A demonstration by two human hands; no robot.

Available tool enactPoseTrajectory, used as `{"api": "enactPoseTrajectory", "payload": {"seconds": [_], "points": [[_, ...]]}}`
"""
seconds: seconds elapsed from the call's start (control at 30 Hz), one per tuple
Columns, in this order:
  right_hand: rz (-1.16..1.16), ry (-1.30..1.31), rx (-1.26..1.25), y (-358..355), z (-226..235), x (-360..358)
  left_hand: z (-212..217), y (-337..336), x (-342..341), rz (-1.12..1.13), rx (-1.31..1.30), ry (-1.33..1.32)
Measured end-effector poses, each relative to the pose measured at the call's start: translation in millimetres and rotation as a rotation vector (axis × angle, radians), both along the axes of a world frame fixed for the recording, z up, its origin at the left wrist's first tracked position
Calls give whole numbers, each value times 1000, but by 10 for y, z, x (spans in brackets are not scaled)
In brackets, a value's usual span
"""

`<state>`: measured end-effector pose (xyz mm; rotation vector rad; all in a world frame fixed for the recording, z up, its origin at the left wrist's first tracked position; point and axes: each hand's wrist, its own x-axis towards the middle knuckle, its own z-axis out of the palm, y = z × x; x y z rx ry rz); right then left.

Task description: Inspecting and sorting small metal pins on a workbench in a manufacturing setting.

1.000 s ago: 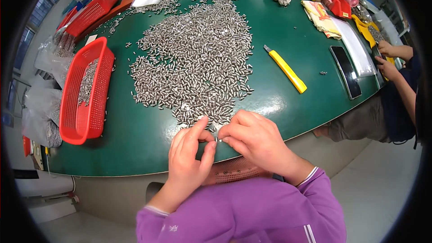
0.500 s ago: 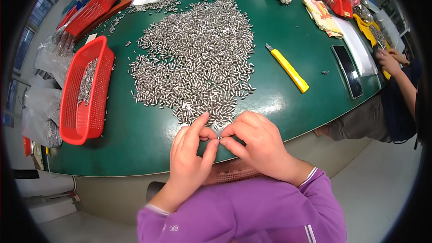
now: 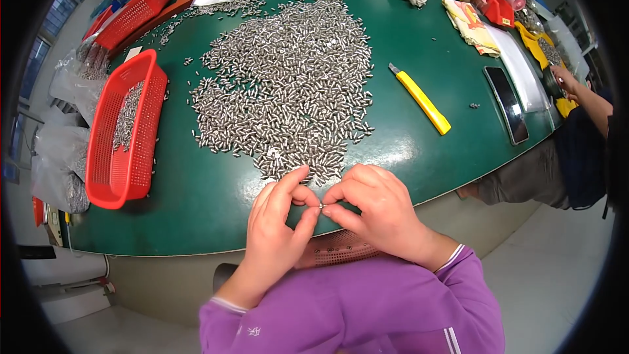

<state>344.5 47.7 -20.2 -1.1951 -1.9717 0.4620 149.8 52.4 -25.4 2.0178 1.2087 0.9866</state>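
My left hand and my right hand meet at the near edge of the green table. Between their fingertips they pinch one small silver metal piece; both thumbs and forefingers are closed on it. Just beyond the hands spreads a wide heap of small silver metal pieces across the table's middle. Purple sleeves cover both forearms.
A red mesh basket with some metal pieces lies at the left. A yellow utility knife and a dark phone lie right of the heap. Another person's arm rests at the far right. A perforated tray sits under my wrists.
Both hands have drawn slightly nearer to me, away from the heap's edge, still pinching the small piece together.
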Motion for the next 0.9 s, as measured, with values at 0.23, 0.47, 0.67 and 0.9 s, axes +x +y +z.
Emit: {"api": "enactPoseTrajectory", "payload": {"seconds": [0.23,0.47,0.67,0.9], "points": [[169,-14,-52,11,48,155,64,50,-110,-201,43,74],[168,70,-167,38,45,134,3,-26,-65,-44,-120,-162],[-49,-49,-16,55,-17,0,-65,20,68,33,141,18],[-26,15,-47,62,12,12,-41,-12,67,32,68,-8]]}}
